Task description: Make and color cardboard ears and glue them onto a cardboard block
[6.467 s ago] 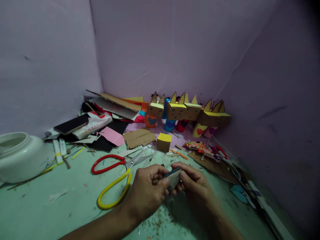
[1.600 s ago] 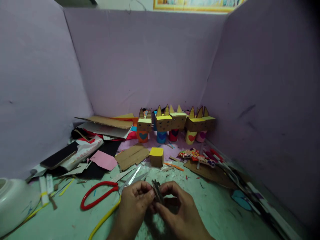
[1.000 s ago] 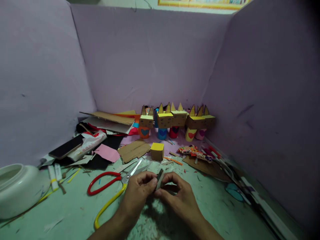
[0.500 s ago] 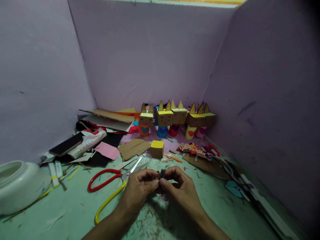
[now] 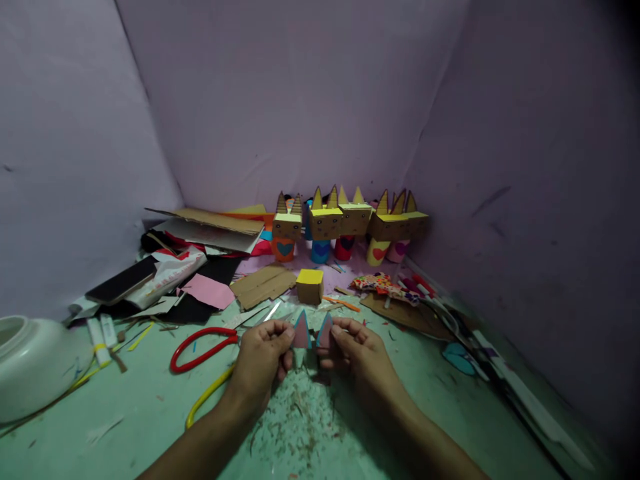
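My left hand (image 5: 267, 353) pinches a small pointed paper ear (image 5: 301, 331), pink with a blue edge. A matching paper ear (image 5: 325, 332) is pinched in my right hand (image 5: 357, 350). Both ears point upward, side by side with a narrow gap between them. Just beyond them sits a small cardboard box (image 5: 310, 288) with a yellow top. Scissors (image 5: 204, 348) with one red and one yellow handle lie left of my left hand, which partly covers them.
Several box-headed paper figures (image 5: 326, 223) with pointed ears stand at the back. Cardboard sheets (image 5: 215, 223) and a pink paper piece (image 5: 207, 291) lie back left. A white pot (image 5: 45, 367) stands far left. Patterned cloth (image 5: 385, 287) and a brown cardboard piece (image 5: 407, 315) lie right.
The dark, narrow bundle between my fingertips now shows as two separate pink-and-blue ears, one in each hand. My hands have moved slightly apart. The view has tilted down a little.
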Available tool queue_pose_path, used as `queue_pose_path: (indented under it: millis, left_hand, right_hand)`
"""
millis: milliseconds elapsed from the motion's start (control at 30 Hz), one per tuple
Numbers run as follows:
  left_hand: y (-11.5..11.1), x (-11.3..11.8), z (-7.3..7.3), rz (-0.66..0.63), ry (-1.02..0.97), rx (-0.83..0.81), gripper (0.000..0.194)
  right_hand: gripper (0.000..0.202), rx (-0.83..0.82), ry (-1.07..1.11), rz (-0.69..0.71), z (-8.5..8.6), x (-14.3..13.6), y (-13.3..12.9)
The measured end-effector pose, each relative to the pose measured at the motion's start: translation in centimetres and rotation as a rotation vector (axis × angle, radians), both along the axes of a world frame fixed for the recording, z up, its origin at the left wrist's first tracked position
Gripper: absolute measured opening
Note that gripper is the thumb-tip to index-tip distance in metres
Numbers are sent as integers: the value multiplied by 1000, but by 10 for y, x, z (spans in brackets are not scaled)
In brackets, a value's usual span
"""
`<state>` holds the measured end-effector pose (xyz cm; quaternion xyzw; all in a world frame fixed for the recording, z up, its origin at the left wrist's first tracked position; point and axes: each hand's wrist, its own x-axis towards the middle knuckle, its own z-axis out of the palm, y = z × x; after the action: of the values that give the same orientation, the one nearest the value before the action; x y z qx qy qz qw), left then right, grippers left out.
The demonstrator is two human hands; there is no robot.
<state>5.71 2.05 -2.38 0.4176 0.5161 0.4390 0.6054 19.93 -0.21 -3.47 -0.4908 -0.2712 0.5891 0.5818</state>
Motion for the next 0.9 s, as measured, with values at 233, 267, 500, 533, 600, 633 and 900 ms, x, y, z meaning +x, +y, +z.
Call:
queue_pose_path:
  millis: [233,267,500,533,600,633,900]
  left_hand:
    - [-1,4,-3,0,35,-4,26]
    - [-1,4,-3,4,30,-6,26]
    - [0,5,-8,15,31,31,23]
    - [-1,6,-8,16,41,40,23]
    - [-2,7,-8,12,75,64,22]
    - [-2,8,-7,8,97,76,22]
    - [-8,10,-4,-10,176,143,20]
  right_hand:
    - [38,-9,88,105,1,-2,-2]
    - [38,-1,96,112,0,-1,-2]
    - [44,42,158,192,-5,-2,-1]
    - [46,51,165,199,-5,-3,-1]
    - [47,65,178,209,-6,-5,-1]
    - [48,70,184,214,-6,-5,-1]
    - [49,93,153,223,-8,-6,-1]
